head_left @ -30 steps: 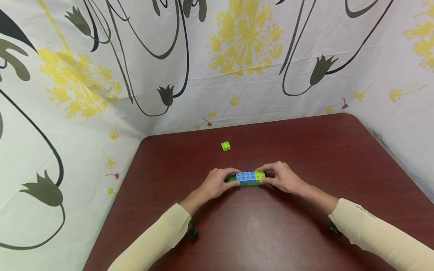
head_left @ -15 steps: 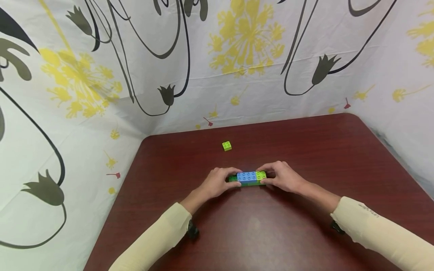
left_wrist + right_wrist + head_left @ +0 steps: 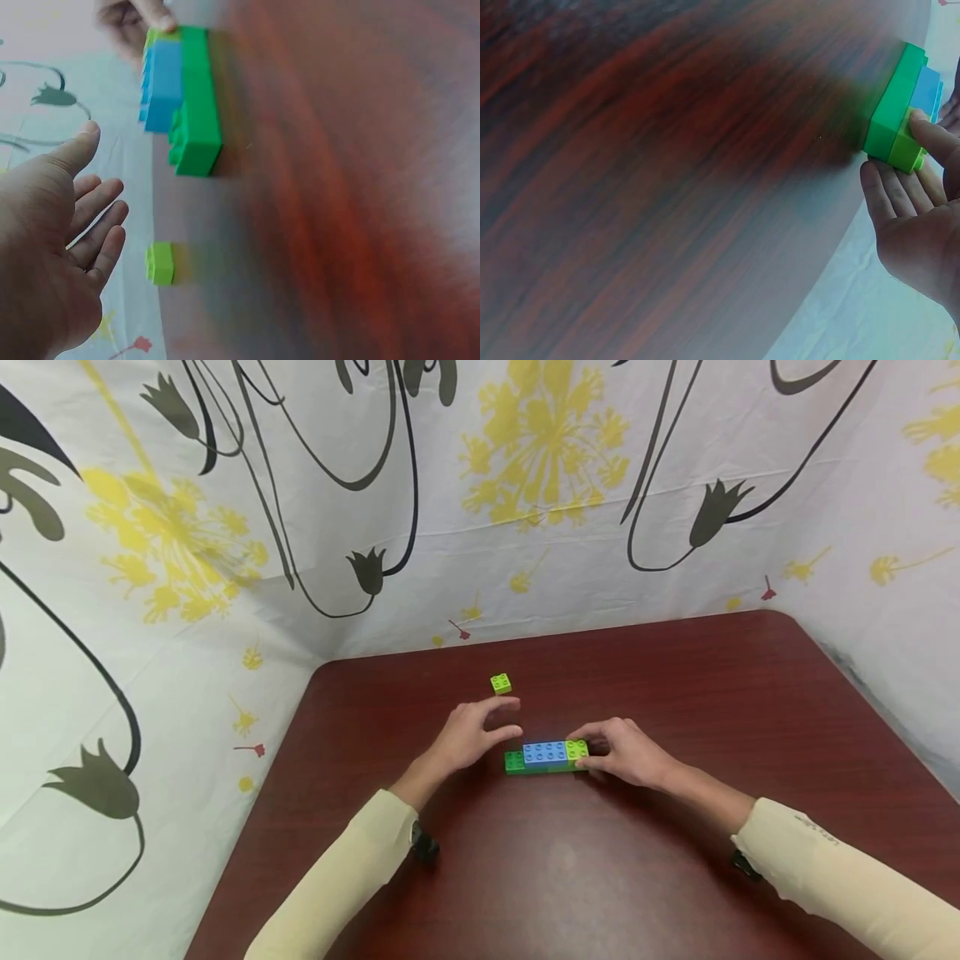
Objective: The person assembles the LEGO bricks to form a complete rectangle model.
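Observation:
A green toy brick base [image 3: 514, 762] lies on the table, with a blue brick [image 3: 544, 752] and a lime brick [image 3: 576, 749] side by side on top. Bare studs show at its left end. My right hand [image 3: 628, 755] pinches the lime brick at the right end between thumb and fingers. In the right wrist view the thumb presses its side. My left hand [image 3: 467, 733] holds nothing; its fingers are spread, just up and left of the stack. Beyond the left fingertips a loose lime brick [image 3: 500, 683] sits on the table.
The dark red-brown table [image 3: 600, 877] has rounded far corners. Behind it and to the sides hangs a white cloth [image 3: 300, 510] printed with flowers. Dark bands [image 3: 424, 847] show at the cuffs of both pale sleeves [image 3: 345, 877].
My left hand has let go of the stack's left end and moved up and left, toward the loose lime brick. The right hand keeps its place on the stack.

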